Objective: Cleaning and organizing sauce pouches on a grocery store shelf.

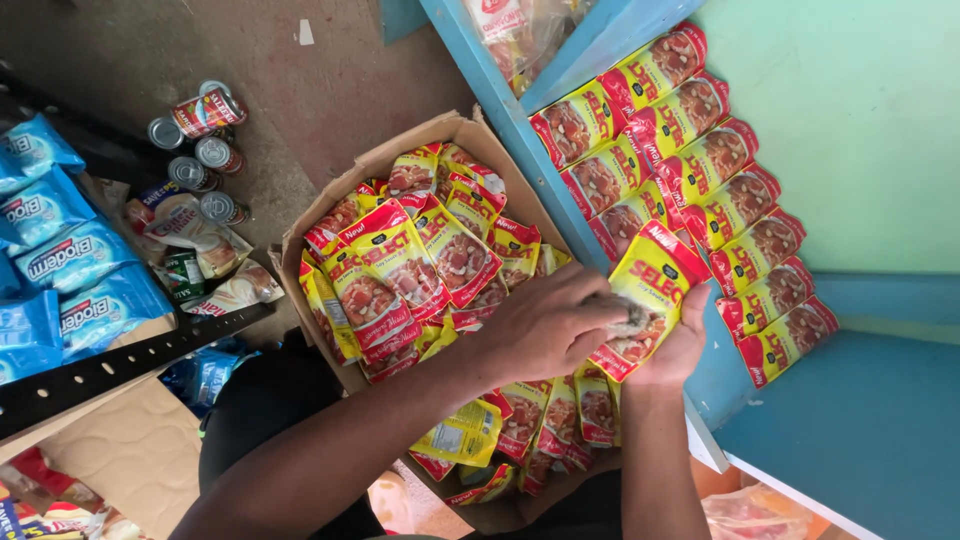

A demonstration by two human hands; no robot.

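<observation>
Over the carton (300, 240) — both hands, left hand (545, 325); right hand (675, 350), grip one pouch (650, 285).

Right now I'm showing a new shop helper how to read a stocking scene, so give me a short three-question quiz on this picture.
1. True or false: both hands, the left hand and the right hand, are on one red and yellow pouch.
2. Where do the loose pouches lie? A) in a cardboard box B) in a wire basket C) in a bucket
3. Fill in: the pouches in rows lie on a ____ shelf.

Key:
1. True; the two hands grip it over the shelf edge.
2. A; the open box is full of the same pouches.
3. Blue.

Bonus look: tin cans lie on the floor to the left.
</observation>
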